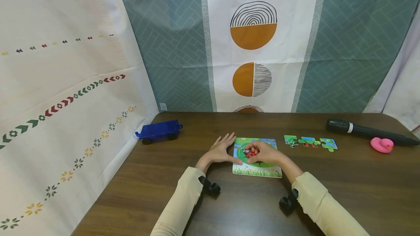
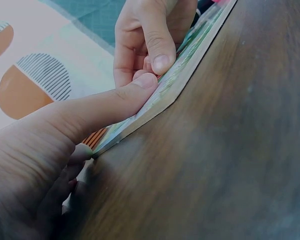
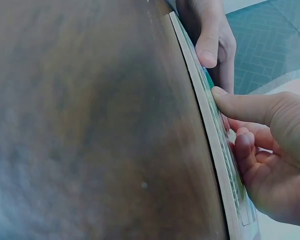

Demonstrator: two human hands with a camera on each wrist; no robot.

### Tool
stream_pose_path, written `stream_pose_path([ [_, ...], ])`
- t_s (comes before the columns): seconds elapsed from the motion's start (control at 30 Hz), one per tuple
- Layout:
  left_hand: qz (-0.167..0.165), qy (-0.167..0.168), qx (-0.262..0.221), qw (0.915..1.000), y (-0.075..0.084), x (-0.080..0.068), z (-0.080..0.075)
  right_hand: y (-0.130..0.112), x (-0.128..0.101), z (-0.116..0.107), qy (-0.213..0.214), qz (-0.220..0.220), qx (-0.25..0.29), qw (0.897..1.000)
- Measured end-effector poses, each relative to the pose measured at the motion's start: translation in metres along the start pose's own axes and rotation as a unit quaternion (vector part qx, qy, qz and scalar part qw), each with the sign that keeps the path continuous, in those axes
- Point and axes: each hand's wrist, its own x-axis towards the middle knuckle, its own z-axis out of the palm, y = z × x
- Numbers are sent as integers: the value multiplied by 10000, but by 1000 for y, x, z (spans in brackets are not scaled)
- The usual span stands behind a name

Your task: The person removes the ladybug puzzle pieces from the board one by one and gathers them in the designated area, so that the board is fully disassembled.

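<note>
Hanging at the far left was a white cloth (image 1: 69, 108) printed with rows of small coloured motifs, next to a teal and white cloth (image 1: 177, 42) behind the dark wooden worktop (image 1: 141, 199). A blue toy cart (image 1: 159, 129) on black wheels stood near the worktop's back left corner. Near the middle, a left hand (image 1: 220, 153) had its fingers extended and spread wide from the thumb, which rested on the left part of a puzzle board (image 1: 241, 170). The board lay flat on the worktop, showing green, blue sky and a strip of grass along its near edge. A right hand (image 1: 266, 153) reached over its middle, fingers bent and thumb touching down, around a red and black patch (image 1: 251, 153); whether they pinched a loose piece could not be told. Right of the board lay three puzzle pieces (image 1: 310, 141) in a row. Farther right rested a long black tapered object (image 1: 370, 131) with a white band, and just in front of it a pink toy duck (image 1: 381, 145).
</note>
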Motion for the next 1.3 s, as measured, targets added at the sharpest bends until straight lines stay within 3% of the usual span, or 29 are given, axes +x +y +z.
stream_pose_path([
  [0.6,62,23,-376,9993,3,-7,1,-4,2,1,-151,53,233,9996],
  [1.17,80,-1,-337,9994,2,-7,0,7,1,4,130,-44,937,9955],
  [1.3,109,-7,-320,9994,3,-6,1,9,0,3,246,11,891,9957],
])
